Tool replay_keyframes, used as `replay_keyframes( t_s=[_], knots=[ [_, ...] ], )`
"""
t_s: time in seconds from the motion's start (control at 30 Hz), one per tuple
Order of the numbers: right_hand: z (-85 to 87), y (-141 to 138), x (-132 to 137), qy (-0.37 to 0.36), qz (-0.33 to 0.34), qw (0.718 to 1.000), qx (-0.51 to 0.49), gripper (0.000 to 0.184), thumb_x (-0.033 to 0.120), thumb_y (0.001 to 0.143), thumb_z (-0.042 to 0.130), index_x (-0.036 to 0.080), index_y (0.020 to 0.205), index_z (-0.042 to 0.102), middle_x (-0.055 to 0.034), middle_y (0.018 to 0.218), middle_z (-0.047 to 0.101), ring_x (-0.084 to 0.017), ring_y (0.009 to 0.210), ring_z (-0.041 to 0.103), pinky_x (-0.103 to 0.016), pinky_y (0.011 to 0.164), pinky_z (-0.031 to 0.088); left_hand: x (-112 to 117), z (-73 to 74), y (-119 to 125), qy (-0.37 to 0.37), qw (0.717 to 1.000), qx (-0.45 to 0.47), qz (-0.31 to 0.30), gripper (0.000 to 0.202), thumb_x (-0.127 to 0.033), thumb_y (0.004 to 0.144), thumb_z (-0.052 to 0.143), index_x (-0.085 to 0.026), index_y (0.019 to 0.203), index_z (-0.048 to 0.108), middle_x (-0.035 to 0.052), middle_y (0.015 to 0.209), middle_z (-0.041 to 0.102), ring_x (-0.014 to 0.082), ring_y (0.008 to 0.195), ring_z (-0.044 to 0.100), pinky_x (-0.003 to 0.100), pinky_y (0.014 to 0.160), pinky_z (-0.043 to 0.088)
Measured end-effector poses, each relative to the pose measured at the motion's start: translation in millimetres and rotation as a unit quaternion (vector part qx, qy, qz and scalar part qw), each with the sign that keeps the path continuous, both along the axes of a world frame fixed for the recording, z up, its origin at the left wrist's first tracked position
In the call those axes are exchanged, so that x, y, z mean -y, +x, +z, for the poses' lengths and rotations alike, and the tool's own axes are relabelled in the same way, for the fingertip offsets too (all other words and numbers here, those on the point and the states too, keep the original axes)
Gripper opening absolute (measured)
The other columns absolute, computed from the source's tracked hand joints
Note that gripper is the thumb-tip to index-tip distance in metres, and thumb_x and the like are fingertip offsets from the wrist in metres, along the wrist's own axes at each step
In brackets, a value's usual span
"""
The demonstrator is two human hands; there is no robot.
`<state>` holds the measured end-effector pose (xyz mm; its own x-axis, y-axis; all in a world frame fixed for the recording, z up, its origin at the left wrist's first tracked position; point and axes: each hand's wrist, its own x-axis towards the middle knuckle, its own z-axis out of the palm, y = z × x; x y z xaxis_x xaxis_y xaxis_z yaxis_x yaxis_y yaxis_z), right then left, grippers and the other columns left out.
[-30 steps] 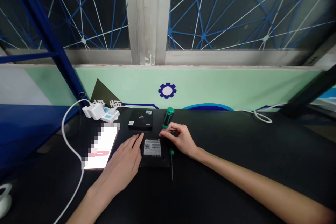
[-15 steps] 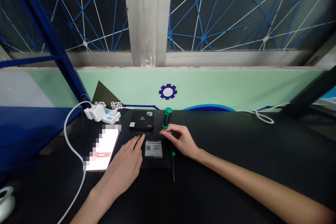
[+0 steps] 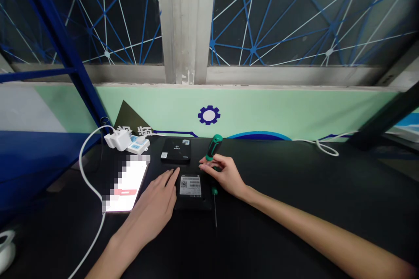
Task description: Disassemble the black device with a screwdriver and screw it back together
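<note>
A green and black screwdriver (image 3: 214, 146) is pinched low down in the fingers of my right hand (image 3: 226, 174), its handle up and leaning to the right. Its tip is hidden behind the fingers, over the far right corner of a flat black device (image 3: 193, 204) that has a white printed label (image 3: 190, 186). My left hand (image 3: 160, 196) lies flat, fingers stretched out, against the left side of this device. Along the device's right side rests a second screwdriver (image 3: 215, 204), thin-shafted with a green end, partly under my right hand.
Behind the device lies another black box (image 3: 176, 150) with stickers. A lit phone (image 3: 128, 185) lies left of my left hand. Farther left are a white power strip with plugs (image 3: 131, 141) and a white cable (image 3: 85, 174). A white rounded object (image 3: 6, 248) stands at the left edge.
The screwdriver handle in my right hand has tilted from nearly upright towards the right. My left hand stays in place on the device. The view has shifted slightly.
</note>
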<state>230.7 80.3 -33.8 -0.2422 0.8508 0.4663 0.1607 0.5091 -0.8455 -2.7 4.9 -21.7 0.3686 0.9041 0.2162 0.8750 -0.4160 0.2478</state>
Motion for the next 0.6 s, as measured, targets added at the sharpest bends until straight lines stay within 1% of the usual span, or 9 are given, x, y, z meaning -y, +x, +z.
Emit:
replay_keyframes(
  t_s=[0.07, 0.13, 0.27, 0.4, 0.47, 0.6],
  knots=[
    [-1.4, 0, -1, -0.019, -0.005, 0.999, -0.028, 0.031, 0.046, 0.078, 0.077, 0.020, 0.071, 0.062, -0.0039, 0.073, 0.075, -0.024, 0.078, 0.074, -0.033, 0.070, 0.058, 0, -0.4, 0, 0.002, 1.000, 0.003, 0.000, 0.051, -0.031, 0.102, 0.028, -0.020, 0.151, 0.036, 0.0103, 0.148, 0.050, 0.0252, 0.136, 0.047, 0.044, 0.109, 0.043],
    [-0.7, 0, 0, -0.019, -0.014, 0.999, -0.033, 0.034, 0.047, 0.075, 0.080, 0.021, 0.067, 0.059, -0.0033, 0.068, 0.075, -0.025, 0.078, 0.075, -0.034, 0.071, 0.058, 0, 0.3, -1, 0.000, 1.000, 0.002, 0.000, 0.051, -0.031, 0.102, 0.028, -0.020, 0.151, 0.037, 0.0102, 0.148, 0.051, 0.0249, 0.135, 0.048, 0.044, 0.109, 0.043],
    [3.6, 0, 2, -0.007, -0.020, 1.000, -0.009, 0.034, 0.049, 0.077, 0.078, 0.020, 0.067, 0.064, -0.0043, 0.069, 0.075, -0.022, 0.069, 0.073, -0.032, 0.067, 0.056, 1, 3.6, 0, -0.008, 1.000, -0.001, 0.002, 0.051, -0.032, 0.102, 0.027, -0.020, 0.152, 0.036, 0.0099, 0.149, 0.050, 0.0245, 0.136, 0.048, 0.044, 0.108, 0.043],
    [4.4, 0, 3, -0.013, -0.011, 1.000, -0.009, 0.031, 0.046, 0.079, 0.077, 0.019, 0.068, 0.066, -0.0049, 0.073, 0.076, -0.021, 0.071, 0.072, -0.030, 0.066, 0.055, 2, 7.3, 1, -0.021, 1.000, -0.005, 0.000, 0.052, -0.031, 0.102, 0.027, -0.020, 0.152, 0.035, 0.0103, 0.149, 0.050, 0.0248, 0.136, 0.047, 0.045, 0.107, 0.044],
    [3.7, 1, 3, -0.010, -0.007, 1.000, -0.005, 0.029, 0.046, 0.080, 0.076, 0.019, 0.072, 0.068, -0.0049, 0.074, 0.075, -0.021, 0.070, 0.071, -0.030, 0.065, 0.055, 2, 9.1, 2, -0.024, 1.000, -0.008, 0.001, 0.052, -0.031, 0.102, 0.027, -0.019, 0.152, 0.036, 0.0110, 0.149, 0.050, 0.0251, 0.136, 0.048, 0.045, 0.108, 0.044],
    [4.2, 1, 2, 0.021, -0.010, 1.000, 0.017, 0.027, 0.045, 0.084, 0.072, 0.019, 0.078, 0.071, -0.0045, 0.076, 0.072, -0.019, 0.069, 0.066, -0.031, 0.065, 0.053, 2, 11.0, 1, -0.037, 0.999, -0.007, 0.007, 0.052, -0.033, 0.102, 0.027, -0.020, 0.152, 0.035, 0.0107, 0.149, 0.049, 0.0256, 0.136, 0.048, 0.045, 0.107, 0.044]
  ],
)
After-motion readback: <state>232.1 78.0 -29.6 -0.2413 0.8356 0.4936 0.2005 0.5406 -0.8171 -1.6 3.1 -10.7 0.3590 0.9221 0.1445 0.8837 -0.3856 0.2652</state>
